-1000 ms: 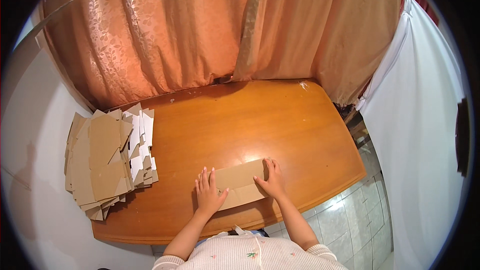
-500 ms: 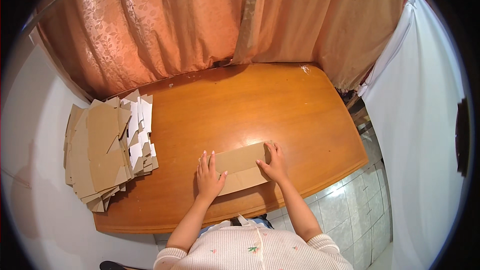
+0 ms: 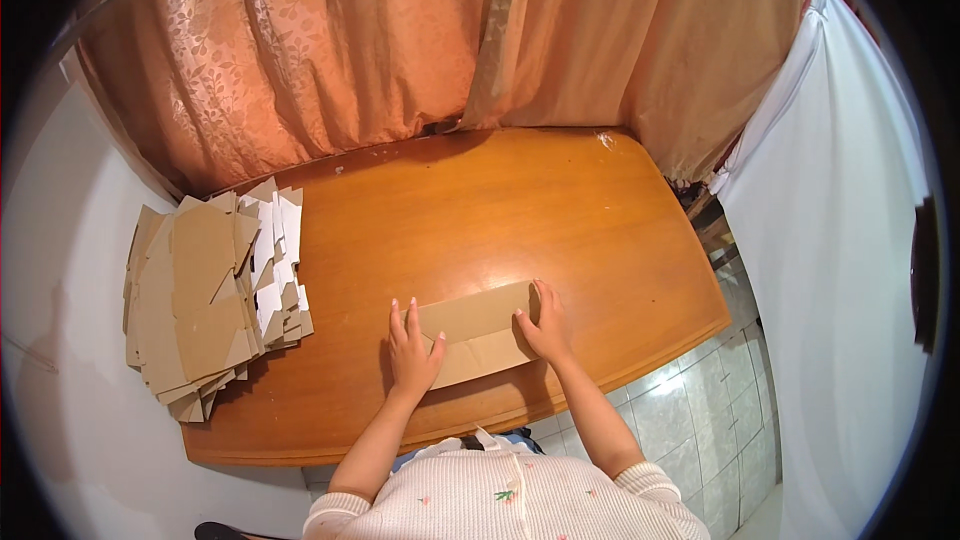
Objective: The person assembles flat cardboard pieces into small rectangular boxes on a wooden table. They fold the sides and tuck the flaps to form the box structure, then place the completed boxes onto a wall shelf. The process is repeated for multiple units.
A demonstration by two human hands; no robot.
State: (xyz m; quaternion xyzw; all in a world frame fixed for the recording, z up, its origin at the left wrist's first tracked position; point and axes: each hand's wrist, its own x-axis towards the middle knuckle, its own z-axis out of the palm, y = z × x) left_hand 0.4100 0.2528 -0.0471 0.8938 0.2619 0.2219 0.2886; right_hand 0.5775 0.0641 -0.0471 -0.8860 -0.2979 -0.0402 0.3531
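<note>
A brown cardboard box [image 3: 483, 354], long and shallow with folded sides, rests near the front edge of the wooden table. Its left end is gripped by my left hand [image 3: 413, 352], with the thumb at the near inner side and the fingers along the outside. My right hand [image 3: 547, 327] grips the opposite end, thumb inside and fingers behind the end panel. The fold between the base and the near panel shows between my hands. Parts of both box ends are hidden by my fingers.
On the table's left side lies a tall, uneven stack of flat cardboard pieces [image 3: 205, 290], some with white faces. An orange curtain [image 3: 330, 50] hangs behind the table [image 3: 480, 200]. White cloth [image 3: 830, 180] hangs at the right, beside the tiled floor [image 3: 690, 430].
Both hands stay on the box ends and have barely moved. The whole view has shifted slightly.
</note>
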